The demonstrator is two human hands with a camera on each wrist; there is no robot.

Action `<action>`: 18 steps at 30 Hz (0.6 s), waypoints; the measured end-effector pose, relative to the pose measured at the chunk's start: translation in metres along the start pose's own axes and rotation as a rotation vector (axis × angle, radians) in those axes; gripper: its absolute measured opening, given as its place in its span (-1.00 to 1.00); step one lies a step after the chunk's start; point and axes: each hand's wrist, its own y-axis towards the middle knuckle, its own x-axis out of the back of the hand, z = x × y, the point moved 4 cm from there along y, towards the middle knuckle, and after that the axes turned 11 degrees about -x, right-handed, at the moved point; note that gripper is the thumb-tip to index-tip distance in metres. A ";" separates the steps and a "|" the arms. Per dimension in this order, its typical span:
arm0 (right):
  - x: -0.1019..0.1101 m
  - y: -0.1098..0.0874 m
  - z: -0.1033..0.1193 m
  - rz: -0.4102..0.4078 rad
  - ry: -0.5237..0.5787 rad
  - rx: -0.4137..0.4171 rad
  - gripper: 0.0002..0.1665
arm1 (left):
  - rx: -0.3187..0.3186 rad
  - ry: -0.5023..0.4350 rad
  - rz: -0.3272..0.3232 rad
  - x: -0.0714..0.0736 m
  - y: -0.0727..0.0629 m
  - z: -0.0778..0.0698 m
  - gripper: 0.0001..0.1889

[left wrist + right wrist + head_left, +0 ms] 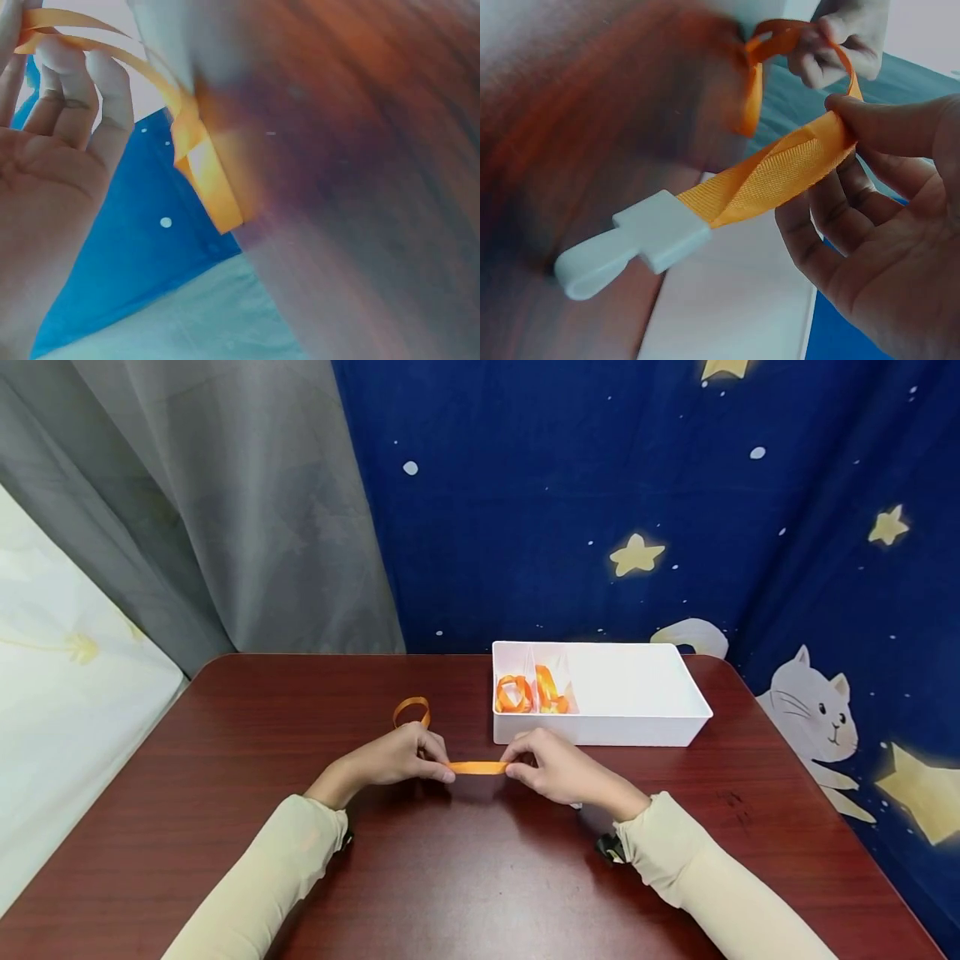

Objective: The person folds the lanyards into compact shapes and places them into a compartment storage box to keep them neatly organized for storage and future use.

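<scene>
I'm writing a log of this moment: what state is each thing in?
Left hand: pinching the orange strap
Right hand: pinching it too
Orange strap: spans between the hands, looped beyond the left
White clip: attached to the strap
White box: upright, open-topped
Orange pieces: inside the box's left compartments
Blue curtain: hanging
Grey curtain: hanging

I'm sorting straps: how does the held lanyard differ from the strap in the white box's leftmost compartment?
The held lanyard is pinched by the left hand and right hand; the boxed strap lies untouched. The held lanyard runs straight between both hands; the boxed strap is coiled. Both are orange.
</scene>
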 end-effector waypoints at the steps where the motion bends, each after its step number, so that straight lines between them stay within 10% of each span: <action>1: 0.002 0.000 -0.001 -0.004 0.009 -0.001 -0.90 | -0.015 -0.015 -0.005 0.001 0.001 -0.002 -0.89; 18: 0.025 -0.004 -0.001 -0.199 0.142 -0.078 -0.90 | -0.140 -0.126 -0.097 0.018 0.011 -0.043 -0.80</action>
